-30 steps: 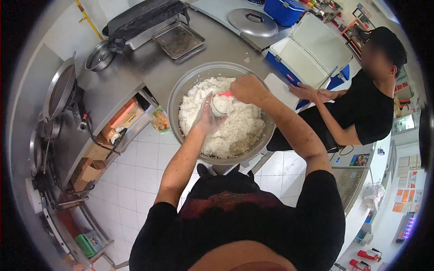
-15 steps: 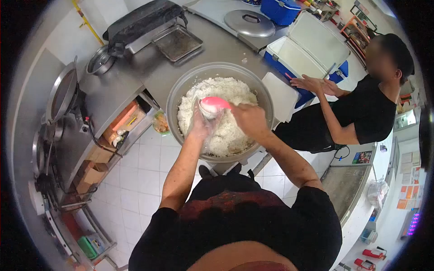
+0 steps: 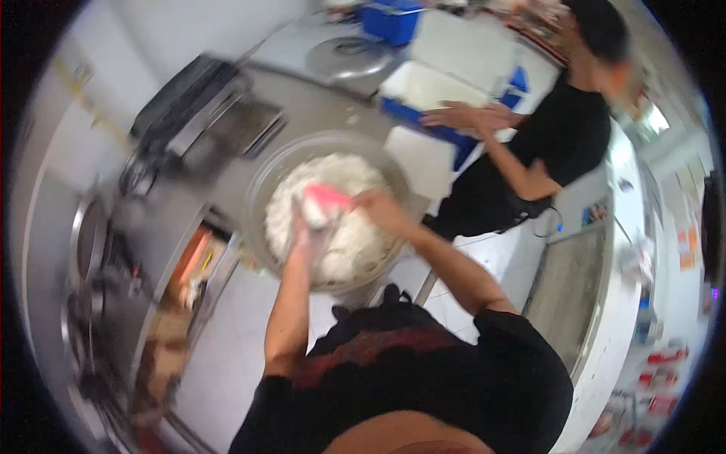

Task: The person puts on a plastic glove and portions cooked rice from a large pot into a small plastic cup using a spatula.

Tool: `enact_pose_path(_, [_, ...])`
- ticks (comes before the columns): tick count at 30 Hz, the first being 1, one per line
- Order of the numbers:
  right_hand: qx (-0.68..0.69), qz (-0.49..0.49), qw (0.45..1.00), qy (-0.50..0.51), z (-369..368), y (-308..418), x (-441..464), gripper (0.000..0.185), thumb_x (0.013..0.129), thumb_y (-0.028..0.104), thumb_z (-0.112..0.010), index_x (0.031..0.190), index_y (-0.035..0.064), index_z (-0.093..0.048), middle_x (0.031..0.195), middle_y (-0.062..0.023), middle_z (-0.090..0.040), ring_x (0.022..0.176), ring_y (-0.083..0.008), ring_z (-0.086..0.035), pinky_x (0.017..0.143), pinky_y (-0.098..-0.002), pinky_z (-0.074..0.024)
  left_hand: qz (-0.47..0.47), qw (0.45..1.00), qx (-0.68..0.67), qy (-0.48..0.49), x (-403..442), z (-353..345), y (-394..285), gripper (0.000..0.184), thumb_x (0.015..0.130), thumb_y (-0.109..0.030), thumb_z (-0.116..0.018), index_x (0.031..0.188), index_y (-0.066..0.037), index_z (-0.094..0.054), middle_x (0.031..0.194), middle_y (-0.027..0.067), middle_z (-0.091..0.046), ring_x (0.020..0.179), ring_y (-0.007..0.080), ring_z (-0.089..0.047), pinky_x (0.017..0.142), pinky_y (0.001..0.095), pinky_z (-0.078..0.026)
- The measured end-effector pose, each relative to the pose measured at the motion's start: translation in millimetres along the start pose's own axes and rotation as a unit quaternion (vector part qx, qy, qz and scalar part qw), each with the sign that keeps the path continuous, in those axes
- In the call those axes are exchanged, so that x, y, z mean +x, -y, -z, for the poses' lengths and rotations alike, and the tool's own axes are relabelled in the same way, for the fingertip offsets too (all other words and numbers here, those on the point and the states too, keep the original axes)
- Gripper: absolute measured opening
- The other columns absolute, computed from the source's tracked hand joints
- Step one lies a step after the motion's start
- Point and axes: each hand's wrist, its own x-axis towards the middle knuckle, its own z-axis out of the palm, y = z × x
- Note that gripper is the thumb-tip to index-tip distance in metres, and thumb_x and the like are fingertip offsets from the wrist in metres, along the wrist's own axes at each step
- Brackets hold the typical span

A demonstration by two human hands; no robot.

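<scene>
A wide metal pot [image 3: 257, 198] full of white cooked rice [image 3: 342, 168] sits in front of me. My right hand [image 3: 383, 213] is closed round the handle of a pink rice paddle [image 3: 328, 198], whose blade is over the pot. My left hand [image 3: 304, 236] is held over the rice, wrapped round a clear plastic bag [image 3: 321, 236]. White rice shows at the mouth of the bag, right under the paddle blade. Blur hides the fingertips of both hands.
Steel counter [image 3: 318, 102] behind the pot bears a metal tray [image 3: 261, 129] and a round lid [image 3: 349, 59]. A blue cooler [image 3: 435, 94] stands open at the back right. Close on the right is a co-worker [image 3: 529, 151] with hands together. Woks [image 3: 89, 234] line the left.
My view has turned and blurred, so the pot now appears further left and slightly lower. Both hands stay over the rice, with paddle and bag still held close together.
</scene>
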Motion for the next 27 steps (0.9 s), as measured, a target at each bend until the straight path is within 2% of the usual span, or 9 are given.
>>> enact_pose_path(1, [-0.026,0.167,0.984,-0.058,-29,-28,6,0.024,0.094,0.015,-0.051,0.092,0.0027,-0.071,0.079,-0.0198,-0.067,0.073,-0.0288,-0.067,0.069,-0.0399,-0.0505,-0.045,0.996,0.026,0.069,6,-2,5,0.065,0.093,-0.068,-0.035,0.131,-0.017,-0.049,0.12,0.0034,-0.058,0.107,0.0206,-0.056,0.091,0.0382,-0.048])
enact_pose_path(2, [-0.066,0.128,0.989,-0.012,-38,-31,10,0.024,0.091,0.013,-0.05,0.092,0.0043,-0.071,0.086,-0.0219,-0.067,0.082,-0.0341,-0.068,0.075,-0.0438,-0.0511,-0.011,0.999,-0.046,0.002,10,-4,8,0.061,0.094,-0.066,-0.036,0.126,-0.016,-0.052,0.115,0.0034,-0.059,0.102,0.02,-0.058,0.087,0.036,-0.05])
enact_pose_path(5, [-0.027,0.034,0.997,0.061,18,0,10,0.023,0.091,0.021,-0.055,0.089,0.0051,-0.07,0.083,-0.022,-0.066,0.076,-0.0358,-0.066,0.072,-0.0436,-0.0507,-0.035,0.998,0.006,0.045,8,6,9,0.066,0.094,-0.067,-0.034,0.127,-0.013,-0.053,0.122,0.0046,-0.058,0.105,0.0219,-0.056,0.084,0.0368,-0.05])
enact_pose_path(8, [-0.016,0.048,0.999,-0.012,-14,-41,17,0.023,0.091,0.023,-0.056,0.088,0.0049,-0.07,0.079,-0.0212,-0.066,0.072,-0.034,-0.065,0.069,-0.043,-0.0506,-0.003,0.996,-0.025,-0.083,0,-15,-5,0.067,0.095,-0.066,-0.033,0.133,-0.013,-0.049,0.127,0.0052,-0.055,0.109,0.0228,-0.055,0.085,0.0364,-0.05])
enact_pose_path(14, [0.057,0.056,0.993,-0.082,4,-13,-9,0.024,0.091,0.02,-0.053,0.087,0.0034,-0.07,0.078,-0.0229,-0.065,0.072,-0.035,-0.065,0.069,-0.0433,-0.0505,-0.048,0.993,-0.017,-0.102,-21,-40,-7,0.059,0.096,-0.06,-0.036,0.132,-0.015,-0.049,0.124,0.006,-0.056,0.109,0.022,-0.055,0.083,0.034,-0.05])
enact_pose_path(17, [-0.008,0.084,0.996,-0.017,-9,-18,-14,0.023,0.091,0.018,-0.053,0.087,0.0024,-0.069,0.08,-0.0232,-0.065,0.073,-0.0354,-0.065,0.068,-0.0427,-0.0505,-0.045,0.995,0.034,-0.078,-14,-30,-1,0.061,0.095,-0.062,-0.039,0.138,-0.019,-0.043,0.126,0.0028,-0.054,0.108,0.0217,-0.055,0.081,0.0353,-0.051])
enact_pose_path(22, [0.017,0.152,0.984,-0.089,13,-45,17,0.02,0.088,0.016,-0.056,0.091,0.0022,-0.069,0.081,-0.0216,-0.066,0.076,-0.0343,-0.066,0.072,-0.0439,-0.0495,-0.075,0.994,-0.047,-0.059,-18,-69,-2,0.059,0.094,-0.061,-0.043,0.132,-0.016,-0.048,0.123,0.0034,-0.057,0.105,0.0212,-0.058,0.075,0.0373,-0.054])
enact_pose_path(26, [0.046,0.067,0.997,0.015,31,-20,3,0.02,0.089,0.017,-0.056,0.087,0.0006,-0.067,0.083,-0.0224,-0.066,0.078,-0.0341,-0.066,0.074,-0.0438,-0.0492,-0.055,0.992,-0.083,-0.082,-15,-36,12,0.06,0.093,-0.062,-0.046,0.131,-0.015,-0.05,0.125,0.0051,-0.057,0.106,0.021,-0.059,0.079,0.0389,-0.055])
enact_pose_path(27, [0.064,0.05,0.996,0.021,46,-17,6,0.02,0.089,0.017,-0.056,0.086,0.0,-0.066,0.083,-0.0229,-0.066,0.078,-0.035,-0.065,0.075,-0.0442,-0.0491,-0.076,0.995,-0.068,0.003,-25,-38,11,0.061,0.093,-0.06,-0.048,0.133,-0.014,-0.049,0.127,0.0059,-0.056,0.108,0.0215,-0.058,0.083,0.0378,-0.055])
